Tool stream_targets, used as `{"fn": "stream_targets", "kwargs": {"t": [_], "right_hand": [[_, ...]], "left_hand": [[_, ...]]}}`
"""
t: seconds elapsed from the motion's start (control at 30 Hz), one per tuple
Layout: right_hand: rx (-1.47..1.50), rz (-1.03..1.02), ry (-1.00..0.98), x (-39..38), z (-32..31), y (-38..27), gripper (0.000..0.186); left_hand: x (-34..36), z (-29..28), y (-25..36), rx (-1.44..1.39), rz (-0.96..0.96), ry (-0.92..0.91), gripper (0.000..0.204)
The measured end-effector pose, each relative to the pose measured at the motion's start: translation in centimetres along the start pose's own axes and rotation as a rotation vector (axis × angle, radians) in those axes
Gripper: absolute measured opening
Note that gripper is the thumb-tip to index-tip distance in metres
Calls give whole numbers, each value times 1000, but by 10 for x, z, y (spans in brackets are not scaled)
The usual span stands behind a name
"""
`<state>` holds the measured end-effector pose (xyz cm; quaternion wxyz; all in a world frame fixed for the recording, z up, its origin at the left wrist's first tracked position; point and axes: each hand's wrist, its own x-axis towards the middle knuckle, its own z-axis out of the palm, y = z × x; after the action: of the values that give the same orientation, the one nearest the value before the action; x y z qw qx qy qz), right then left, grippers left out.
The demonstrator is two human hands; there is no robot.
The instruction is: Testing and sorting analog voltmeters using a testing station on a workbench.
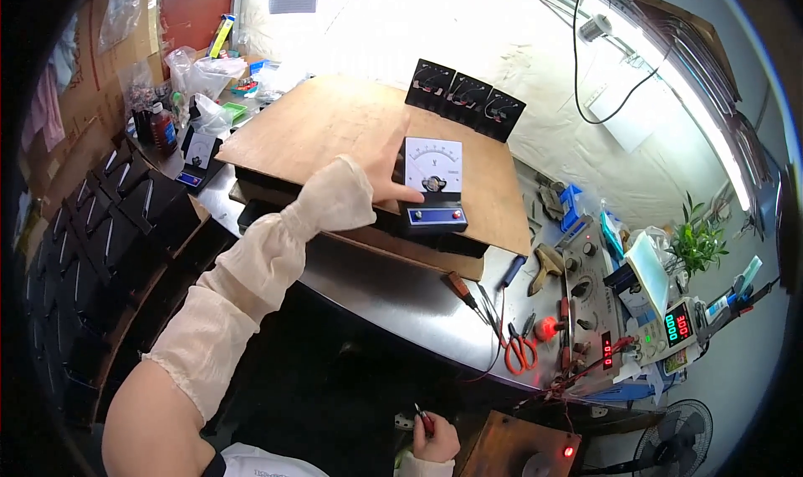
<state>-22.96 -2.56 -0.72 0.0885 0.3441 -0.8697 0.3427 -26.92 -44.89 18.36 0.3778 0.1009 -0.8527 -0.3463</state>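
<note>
An analog meter (433,166) with a white dial and a black base stands at the front of a wooden board. Its base bears a blue strip with two terminals, and the round movement below the scale is exposed. My left hand (388,178) grips the meter's left side, the thumb lying across its front edge; the other fingers are partly hidden. Low in the view, near my body, my right hand (437,440) is closed around a small red-handled tool (427,423), its thin dark tip pointing up. The tool's exact kind is unclear.
Three black meter housings (465,101) stand at the wooden board's (335,117) back edge. Orange-handled scissors (519,353), a screwdriver (461,290) and a power supply (665,336) are at right. Stacked black housings (109,226) fill the left; a fan (676,438) stands lower right.
</note>
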Motion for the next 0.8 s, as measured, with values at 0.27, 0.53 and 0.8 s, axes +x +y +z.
{"fn": "stream_targets", "kwargs": {"t": [0.27, 0.53, 0.8], "right_hand": [[201, 229, -52, 8, 15, -51, 18], [397, 174, -20, 44, 18, -90, 19], [346, 6, 3, 82, 34, -104, 20]], "left_hand": [[-118, 17, 39, -176, 260, -118, 90], [-154, 57, -11, -331, 0, -276, 94], [-164, 60, -4, -257, -64, -299, 101]]}}
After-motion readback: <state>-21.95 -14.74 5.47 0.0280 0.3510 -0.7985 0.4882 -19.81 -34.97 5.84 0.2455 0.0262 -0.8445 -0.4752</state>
